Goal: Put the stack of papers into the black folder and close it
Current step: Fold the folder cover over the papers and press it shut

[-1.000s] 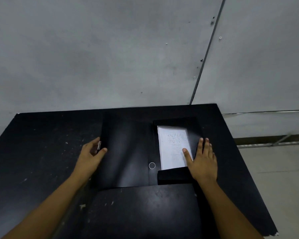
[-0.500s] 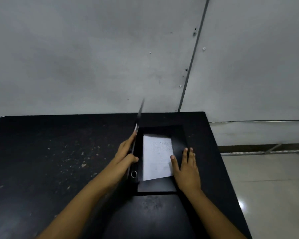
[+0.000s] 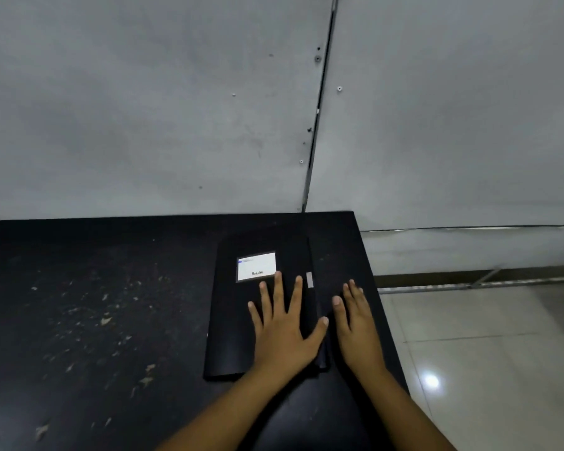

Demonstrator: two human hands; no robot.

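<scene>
The black folder [image 3: 235,320] lies closed and flat on the black table [image 3: 95,304], near its right end. A white label [image 3: 256,266] sits on the cover and a small grey clasp [image 3: 310,280] at its right edge. My left hand [image 3: 284,333] rests palm down on the cover with its fingers spread. Just right of the folder, my right hand [image 3: 355,323] lies flat on the table, fingers together, holding nothing. The papers are hidden inside the folder.
The table's right edge [image 3: 381,307] runs close to my right hand, with a tiled floor [image 3: 485,353] below it. A grey wall [image 3: 176,109] stands right behind the table. Pale flecks mark the tabletop at the left.
My left hand swung the cover over from left to right until it shut on the papers. My right hand slid off the papers onto the table beside the folder.
</scene>
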